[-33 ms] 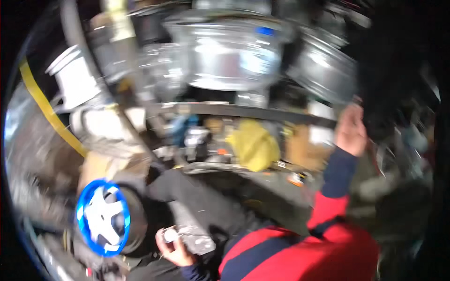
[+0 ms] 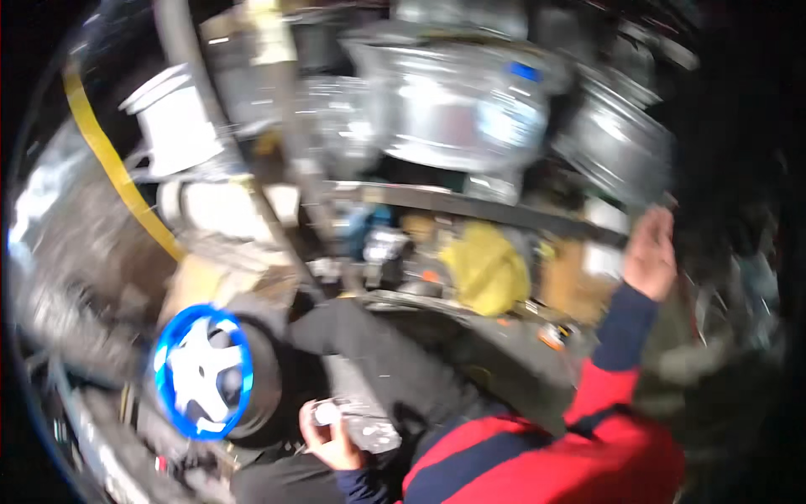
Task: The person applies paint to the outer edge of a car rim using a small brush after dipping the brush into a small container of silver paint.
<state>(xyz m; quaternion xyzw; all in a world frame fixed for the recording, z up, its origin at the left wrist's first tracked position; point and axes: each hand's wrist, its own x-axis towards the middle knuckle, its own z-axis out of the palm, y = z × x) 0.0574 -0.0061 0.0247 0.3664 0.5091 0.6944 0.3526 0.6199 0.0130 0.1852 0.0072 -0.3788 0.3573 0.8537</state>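
My left hand (image 2: pixel 332 441) grips a small round white-topped object (image 2: pixel 326 413), with crinkled clear plastic (image 2: pixel 374 428) beside it at my lap. Left of that hand, a blue-rimmed wheel with white spokes (image 2: pixel 201 365) stands tilted on a dark round base. My right hand (image 2: pixel 648 256) is raised at the right, fingers stretched out with nothing visible in them, just below a silver wheel rim (image 2: pixel 613 134); whether it touches the rim is unclear. The picture is blurred by motion.
Silver rims (image 2: pixel 428 101) and a water bottle (image 2: pixel 510 113) fill a rack with a metal bar (image 2: pixel 537 214). Below are yellow cloth (image 2: pixel 483 269), cardboard (image 2: pixel 567 281) and small clutter. A yellow strip (image 2: pixel 117 151), a white rim (image 2: pixel 172 118) and a leaning post (image 2: pixel 193 50) are at the left.
The view has shifted, so the rack, wheel and both hands sit a little further right in the picture. My hands keep much the same pose.
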